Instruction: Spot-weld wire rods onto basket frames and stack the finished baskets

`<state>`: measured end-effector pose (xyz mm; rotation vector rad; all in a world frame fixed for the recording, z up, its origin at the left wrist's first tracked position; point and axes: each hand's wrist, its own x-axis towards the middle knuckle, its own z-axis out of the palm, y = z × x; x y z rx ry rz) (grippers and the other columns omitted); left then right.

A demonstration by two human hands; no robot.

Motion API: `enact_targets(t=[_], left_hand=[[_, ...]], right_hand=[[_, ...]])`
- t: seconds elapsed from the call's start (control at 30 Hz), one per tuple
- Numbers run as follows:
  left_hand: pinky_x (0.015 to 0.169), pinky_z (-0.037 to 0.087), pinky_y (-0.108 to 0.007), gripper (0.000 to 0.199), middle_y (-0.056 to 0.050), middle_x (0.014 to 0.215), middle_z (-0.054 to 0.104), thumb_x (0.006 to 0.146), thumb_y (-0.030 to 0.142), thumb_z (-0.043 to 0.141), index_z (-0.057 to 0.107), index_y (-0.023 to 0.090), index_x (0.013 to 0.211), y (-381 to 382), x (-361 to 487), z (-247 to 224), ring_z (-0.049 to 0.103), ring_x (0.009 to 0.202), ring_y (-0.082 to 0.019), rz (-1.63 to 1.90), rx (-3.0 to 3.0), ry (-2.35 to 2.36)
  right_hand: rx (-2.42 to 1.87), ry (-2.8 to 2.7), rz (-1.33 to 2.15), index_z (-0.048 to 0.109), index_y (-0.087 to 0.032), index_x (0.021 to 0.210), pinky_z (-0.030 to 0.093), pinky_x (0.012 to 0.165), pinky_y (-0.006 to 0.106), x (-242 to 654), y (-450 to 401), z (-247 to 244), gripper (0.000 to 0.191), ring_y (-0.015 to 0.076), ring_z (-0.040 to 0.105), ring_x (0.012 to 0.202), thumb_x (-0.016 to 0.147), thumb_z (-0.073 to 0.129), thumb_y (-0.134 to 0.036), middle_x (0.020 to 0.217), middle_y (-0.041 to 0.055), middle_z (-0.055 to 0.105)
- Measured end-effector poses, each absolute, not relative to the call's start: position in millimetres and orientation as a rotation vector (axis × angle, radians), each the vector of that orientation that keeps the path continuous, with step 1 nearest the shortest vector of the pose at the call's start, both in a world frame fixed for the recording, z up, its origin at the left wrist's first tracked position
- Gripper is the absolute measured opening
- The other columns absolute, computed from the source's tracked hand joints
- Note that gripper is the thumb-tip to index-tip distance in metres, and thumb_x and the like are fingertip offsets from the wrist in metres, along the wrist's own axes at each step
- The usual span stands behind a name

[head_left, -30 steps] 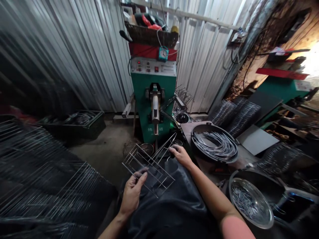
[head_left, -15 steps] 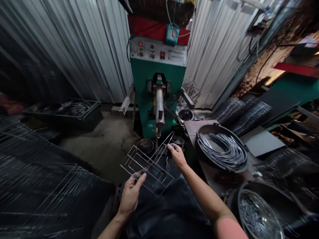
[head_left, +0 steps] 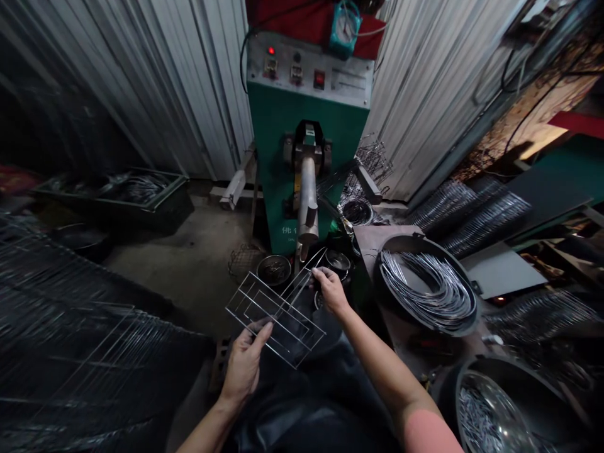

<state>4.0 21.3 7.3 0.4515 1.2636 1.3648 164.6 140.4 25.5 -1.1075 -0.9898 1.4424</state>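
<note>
The left hand [head_left: 244, 365] and right hand [head_left: 330, 292], held apart, both grip a flat wire frame [head_left: 283, 319] at lower centre. A black pan [head_left: 410, 240] of bent wire sits right; a green welding machine [head_left: 274, 145] stands beyond, upper centre.

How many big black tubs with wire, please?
2: a black tub right of the green machine, holding bent wires; a second tub at lower right, holding a steel bowl. Others may be hidden.
</note>
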Motion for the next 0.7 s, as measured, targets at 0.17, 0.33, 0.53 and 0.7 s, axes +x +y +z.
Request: enact_targets(t=[0.17, 0.33, 0.53, 0.7], left_hand=[[0.089, 0.043, -0.034, 0.038, -0.005, 0.082, 0.07, 0.054, 0.041, 0.079, 0.067, 0.015, 0.08, 26, 12, 5, 0.062, 0.089, -0.02, 1.437, 0.419, 1.267], [0.085, 0.044, -0.031, 0.035, -0.003, 0.077, 0.069, 0.051, 0.039, 0.08, 0.067, 0.016, 0.075, 31, 16, 7, 0.061, 0.082, -0.017, 1.472, 0.38, 1.245], [0.081, 0.044, -0.029, 0.037, -0.002, 0.075, 0.069, 0.051, 0.04, 0.08, 0.067, 0.015, 0.075, 36, 16, 10, 0.061, 0.078, -0.016, 1.486, 0.383, 1.255], [0.076, 0.046, -0.03, 0.04, -0.003, 0.072, 0.068, 0.05, 0.043, 0.079, 0.067, 0.014, 0.074, 39, 16, 13, 0.061, 0.074, -0.017, 1.505, 0.4, 1.308]], right_hand=[[-1.087, -0.994, 1.356, 0.053, -0.018, 0.062, 0.039, 0.049, 0.021, 160, 144, 18, 0.028, 0.0075, 0.045, 0.047, 0.069, 0.063, -0.043, 0.054, -0.004, 0.05], [-1.089, -0.936, 1.335, 0.052, -0.018, 0.062, 0.038, 0.047, 0.022, 156, 149, 15, 0.028, 0.0088, 0.045, 0.048, 0.068, 0.063, -0.043, 0.053, -0.0044, 0.049], [-1.126, -0.936, 1.34, 0.051, -0.018, 0.06, 0.038, 0.045, 0.021, 153, 154, 19, 0.028, 0.0073, 0.044, 0.044, 0.067, 0.063, -0.042, 0.05, -0.0051, 0.048], [-1.093, -0.941, 1.323, 0.05, -0.017, 0.058, 0.037, 0.044, 0.02, 150, 158, 18, 0.028, 0.0068, 0.043, 0.043, 0.067, 0.062, -0.04, 0.049, -0.0053, 0.048]])
